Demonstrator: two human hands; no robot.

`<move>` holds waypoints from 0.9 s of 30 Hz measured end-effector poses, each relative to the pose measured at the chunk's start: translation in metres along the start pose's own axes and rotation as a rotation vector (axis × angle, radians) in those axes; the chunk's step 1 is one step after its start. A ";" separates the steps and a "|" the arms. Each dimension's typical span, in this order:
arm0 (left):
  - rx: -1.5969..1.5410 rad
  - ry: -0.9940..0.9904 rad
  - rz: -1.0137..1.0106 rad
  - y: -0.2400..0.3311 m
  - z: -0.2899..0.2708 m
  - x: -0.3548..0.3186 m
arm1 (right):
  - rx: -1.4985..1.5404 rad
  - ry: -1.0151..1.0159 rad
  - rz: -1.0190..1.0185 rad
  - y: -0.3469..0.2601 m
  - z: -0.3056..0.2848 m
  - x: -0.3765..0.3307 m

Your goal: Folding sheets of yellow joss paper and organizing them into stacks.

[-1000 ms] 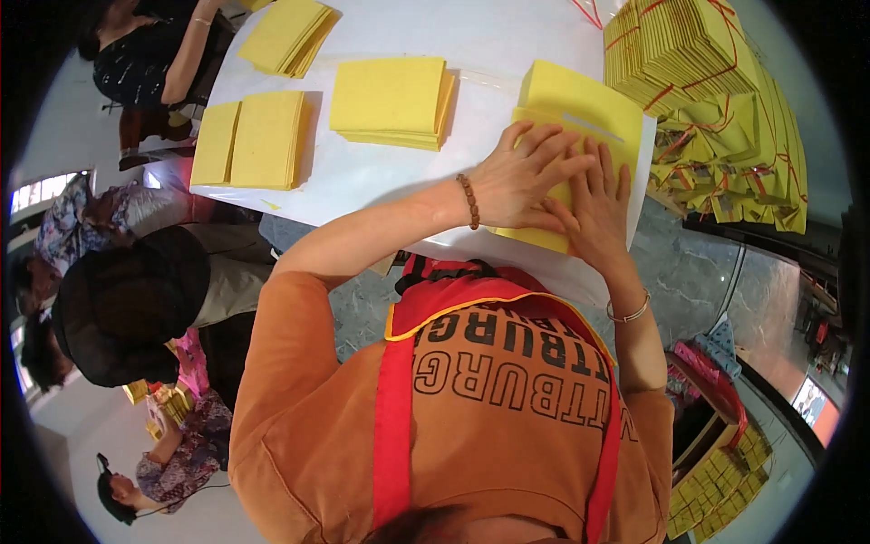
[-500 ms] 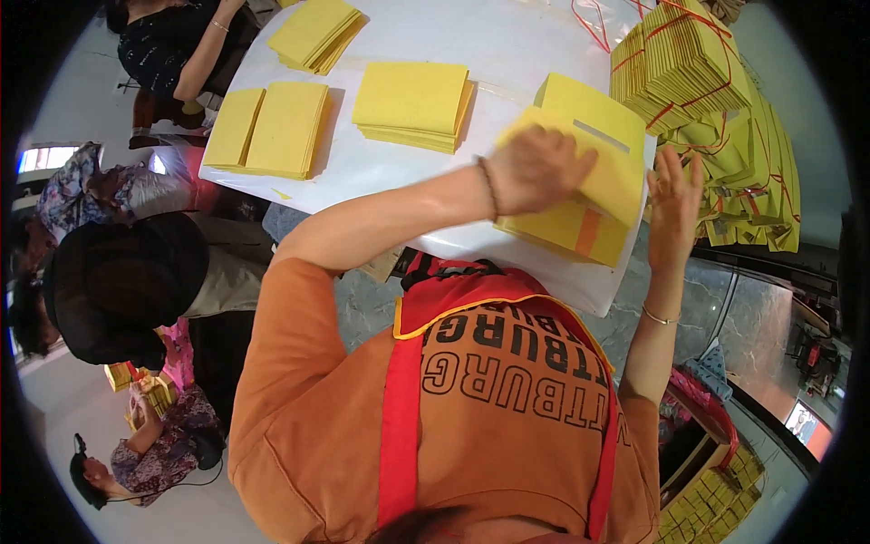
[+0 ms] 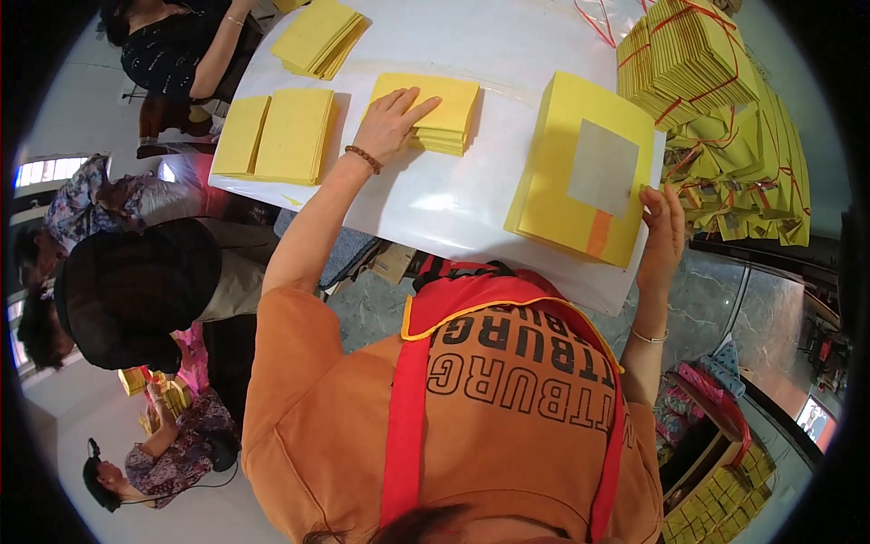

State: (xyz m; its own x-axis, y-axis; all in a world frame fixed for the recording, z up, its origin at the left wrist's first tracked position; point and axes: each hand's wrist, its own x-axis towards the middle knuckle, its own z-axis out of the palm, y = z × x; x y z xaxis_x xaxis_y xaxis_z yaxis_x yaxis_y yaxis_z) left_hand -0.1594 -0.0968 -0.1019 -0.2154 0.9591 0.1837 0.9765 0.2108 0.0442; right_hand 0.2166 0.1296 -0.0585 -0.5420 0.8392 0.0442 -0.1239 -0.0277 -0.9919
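One loosely curled right hand (image 3: 663, 222) meets the edge of a thick yellow paper stack with a grey rectangle (image 3: 589, 172), lying on the right of the white-covered table (image 3: 426, 195); I can't tell whether it grips. Farther, I see the left hand (image 3: 385, 127) unclenched, fingers spread over a smaller yellow paper stack (image 3: 453, 95). Beyond stand yellow paper bundles tied with red string (image 3: 689, 68).

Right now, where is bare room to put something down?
Bare table: between the middle stack and the large stack, down to the near edge; also beyond the middle stack, right of the far stack. Crowded: the right edge, with the large stack, right hand and tied bundles.
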 end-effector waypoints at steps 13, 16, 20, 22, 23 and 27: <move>0.070 0.016 0.001 0.017 0.012 -0.012 | -0.378 -0.156 -0.183 -0.010 0.002 -0.011; 0.091 -0.026 0.070 0.014 0.005 -0.007 | -0.574 -0.208 -0.380 -0.006 -0.007 -0.008; 0.128 -0.025 0.164 0.006 0.000 -0.003 | -0.806 -0.288 -0.468 -0.008 0.001 -0.005; 0.044 -0.073 0.148 0.004 -0.007 0.001 | -0.690 -0.316 -0.439 -0.004 0.003 -0.003; 0.026 -0.075 0.173 0.008 -0.009 0.004 | -0.707 -0.296 -0.423 -0.004 0.001 -0.004; 0.061 0.004 0.183 0.037 -0.035 0.024 | -0.657 -0.310 -0.434 0.000 0.000 -0.001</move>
State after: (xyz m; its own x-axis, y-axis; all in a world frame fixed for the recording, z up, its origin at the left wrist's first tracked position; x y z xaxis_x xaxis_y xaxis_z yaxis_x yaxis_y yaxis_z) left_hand -0.1290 -0.0727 -0.0618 -0.0342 0.9818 0.1871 0.9978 0.0443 -0.0502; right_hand 0.2176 0.1286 -0.0591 -0.7734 0.5130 0.3724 0.0829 0.6643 -0.7429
